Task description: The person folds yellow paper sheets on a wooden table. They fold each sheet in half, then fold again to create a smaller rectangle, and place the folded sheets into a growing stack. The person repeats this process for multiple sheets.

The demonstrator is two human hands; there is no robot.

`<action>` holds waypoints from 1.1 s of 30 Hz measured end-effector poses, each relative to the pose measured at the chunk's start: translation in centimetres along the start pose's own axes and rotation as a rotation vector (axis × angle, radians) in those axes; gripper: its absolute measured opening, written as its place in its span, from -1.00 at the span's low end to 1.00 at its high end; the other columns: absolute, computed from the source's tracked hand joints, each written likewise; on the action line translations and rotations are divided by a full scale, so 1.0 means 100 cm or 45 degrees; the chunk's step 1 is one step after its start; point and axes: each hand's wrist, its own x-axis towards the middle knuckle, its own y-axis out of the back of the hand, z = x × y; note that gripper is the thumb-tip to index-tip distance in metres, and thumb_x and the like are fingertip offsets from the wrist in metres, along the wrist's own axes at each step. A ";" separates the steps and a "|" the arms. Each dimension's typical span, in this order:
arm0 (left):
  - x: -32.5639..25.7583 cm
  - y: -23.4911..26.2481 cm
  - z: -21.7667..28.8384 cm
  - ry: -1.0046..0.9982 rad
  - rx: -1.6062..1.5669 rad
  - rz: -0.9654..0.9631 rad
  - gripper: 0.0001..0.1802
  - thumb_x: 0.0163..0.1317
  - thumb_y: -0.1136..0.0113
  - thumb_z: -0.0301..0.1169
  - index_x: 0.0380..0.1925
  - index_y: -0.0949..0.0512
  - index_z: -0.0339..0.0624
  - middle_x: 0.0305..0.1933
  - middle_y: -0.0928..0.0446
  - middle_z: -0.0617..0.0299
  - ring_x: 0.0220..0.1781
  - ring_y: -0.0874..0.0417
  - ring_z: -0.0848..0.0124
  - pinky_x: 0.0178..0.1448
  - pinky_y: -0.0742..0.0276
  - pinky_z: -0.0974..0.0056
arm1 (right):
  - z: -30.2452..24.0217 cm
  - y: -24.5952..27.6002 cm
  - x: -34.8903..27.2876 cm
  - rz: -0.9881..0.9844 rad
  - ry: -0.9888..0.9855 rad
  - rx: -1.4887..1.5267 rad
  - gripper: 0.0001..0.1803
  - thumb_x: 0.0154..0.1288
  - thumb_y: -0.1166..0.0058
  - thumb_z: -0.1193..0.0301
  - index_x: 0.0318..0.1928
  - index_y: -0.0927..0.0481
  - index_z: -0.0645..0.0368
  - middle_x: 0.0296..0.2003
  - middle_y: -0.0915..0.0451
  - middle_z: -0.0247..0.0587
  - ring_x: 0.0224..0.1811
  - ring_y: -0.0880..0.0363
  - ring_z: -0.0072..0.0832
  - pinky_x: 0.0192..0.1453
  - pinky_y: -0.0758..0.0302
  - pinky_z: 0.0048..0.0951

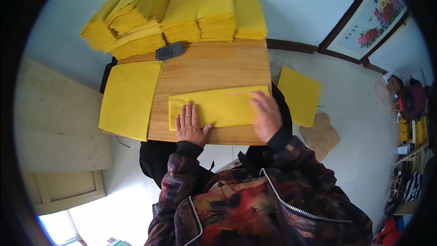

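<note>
In front of me a yellow folded sheet, long and narrow, lies crosswise near the table's front edge. My left hand rests flat on its left part, fingers stretched out and thumb spread. Over the right end of the same piece is my right hand, slightly blurred, its fingers reaching forward and apart, with nothing seen in them. A faint pinkish line shows along the far edge near the right fingers. To the left, flat yellow sheets overhang the table's side.
Tall stacks of folded yellow pieces line the table's far edge. A dark grey studded block sits before them. Right of the table are another yellow sheet and brown paper. Crowded shelves stand far right.
</note>
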 end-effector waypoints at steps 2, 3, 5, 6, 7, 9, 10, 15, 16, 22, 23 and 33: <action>-0.001 -0.003 -0.002 -0.055 0.018 0.087 -0.13 0.16 -0.06 0.10 0.34 -0.11 -0.22 0.47 -0.02 0.06 0.50 0.02 0.11 0.48 0.19 -0.03 | -0.037 -0.026 -0.003 -0.057 0.106 0.138 -0.55 -0.09 0.01 0.66 -0.06 -0.47 0.30 0.08 -0.40 -0.11 0.20 -0.32 -0.09 0.23 -0.29 -0.16; -0.001 -0.005 -0.004 -0.062 0.011 0.072 -0.13 0.17 -0.03 0.10 0.34 -0.11 -0.22 0.47 -0.02 0.05 0.50 0.03 0.11 0.48 0.19 -0.03 | -0.056 -0.043 0.000 -0.041 0.237 0.175 -0.60 -0.02 -0.05 0.57 -0.06 -0.48 0.26 0.08 -0.41 -0.15 0.20 -0.33 -0.14 0.24 -0.28 -0.14; 0.000 -0.007 -0.007 -0.016 -0.002 -0.015 -0.21 0.22 0.10 0.05 0.35 -0.10 -0.16 0.49 0.02 0.10 0.52 0.07 0.16 0.48 0.20 -0.02 | -0.079 -0.066 0.002 -0.353 0.339 0.228 -0.49 0.14 -0.07 0.34 0.12 -0.42 0.21 0.26 -0.27 -0.16 0.35 -0.19 -0.24 0.34 -0.15 -0.04; 0.001 -0.007 -0.009 0.045 0.019 -0.119 -0.24 0.24 0.14 0.04 0.36 -0.10 -0.14 0.50 0.03 0.13 0.53 0.09 0.18 0.48 0.20 -0.01 | -0.088 -0.077 0.006 -0.484 0.289 0.199 -0.40 0.16 -0.08 0.28 0.21 -0.35 0.19 0.34 -0.17 -0.17 0.40 -0.10 -0.26 0.38 -0.08 -0.02; 0.001 -0.006 -0.010 0.036 0.102 -0.164 -0.27 0.26 0.17 0.00 0.37 -0.09 -0.09 0.50 0.04 0.19 0.54 0.11 0.22 0.48 0.23 0.01 | -0.089 -0.082 0.008 -0.385 0.313 0.242 -0.39 0.17 -0.08 0.26 0.23 -0.33 0.20 0.34 -0.15 -0.17 0.40 -0.09 -0.27 0.38 -0.08 -0.03; 0.001 -0.004 -0.009 -0.009 0.135 -0.079 -0.25 0.25 0.14 -0.03 0.39 -0.04 -0.09 0.51 0.05 0.18 0.54 0.11 0.21 0.48 0.23 0.02 | -0.084 -0.088 0.012 -0.361 0.264 0.310 -0.35 0.15 -0.11 0.20 0.23 -0.32 0.21 0.35 -0.15 -0.16 0.40 -0.09 -0.27 0.39 -0.07 -0.06; 0.001 -0.003 -0.008 0.010 0.194 -0.173 -0.24 0.25 0.11 -0.05 0.40 -0.01 -0.08 0.51 0.08 0.15 0.54 0.13 0.20 0.48 0.22 0.02 | -0.078 -0.088 0.013 -0.405 0.256 0.298 -0.34 0.18 -0.08 0.17 0.24 -0.31 0.22 0.34 -0.17 -0.14 0.40 -0.08 -0.26 0.40 -0.03 -0.06; 0.000 0.004 -0.002 -0.021 -0.010 -0.048 -0.16 0.22 0.09 0.13 0.36 -0.08 -0.18 0.47 -0.01 0.05 0.50 0.02 0.12 0.47 0.19 -0.04 | -0.048 -0.089 0.013 -0.411 0.268 0.180 -0.29 0.19 -0.07 0.04 0.24 -0.31 0.20 0.32 -0.20 -0.15 0.42 -0.05 -0.28 0.46 0.06 -0.12; 0.001 0.006 -0.001 -0.048 0.045 -0.006 -0.12 0.21 0.13 0.22 0.35 -0.10 -0.20 0.46 -0.04 0.03 0.49 -0.01 0.11 0.47 0.18 -0.04 | -0.043 -0.088 0.014 -0.376 0.272 0.167 -0.28 0.14 -0.12 0.06 0.24 -0.31 0.18 0.33 -0.20 -0.20 0.43 -0.05 -0.32 0.46 0.05 -0.14; 0.005 0.015 0.003 -0.048 0.016 -0.055 -0.11 0.21 0.15 0.23 0.34 -0.09 -0.23 0.46 -0.03 0.01 0.50 0.02 0.07 0.46 0.18 -0.06 | -0.012 -0.068 0.022 -0.467 0.304 -0.006 -0.25 0.15 -0.11 0.01 0.26 -0.30 0.18 0.34 -0.18 -0.23 0.43 -0.02 -0.35 0.48 0.11 -0.12; 0.005 0.016 0.004 -0.045 0.022 -0.062 -0.11 0.21 0.12 0.22 0.34 -0.09 -0.23 0.46 -0.03 0.01 0.50 0.02 0.07 0.46 0.18 -0.06 | -0.007 -0.064 0.023 -0.491 0.264 0.014 -0.25 0.13 -0.13 0.04 0.27 -0.30 0.15 0.34 -0.18 -0.25 0.43 -0.02 -0.36 0.48 0.12 -0.12; 0.002 0.011 0.002 -0.014 -0.003 -0.003 -0.12 0.10 -0.11 0.11 0.32 -0.16 -0.19 0.46 -0.05 0.09 0.49 -0.02 0.13 0.47 0.14 0.00 | 0.042 -0.035 0.029 -0.432 0.122 -0.117 -0.31 0.20 -0.09 0.16 0.29 -0.25 0.13 0.34 -0.19 -0.23 0.43 -0.05 -0.31 0.46 0.04 -0.09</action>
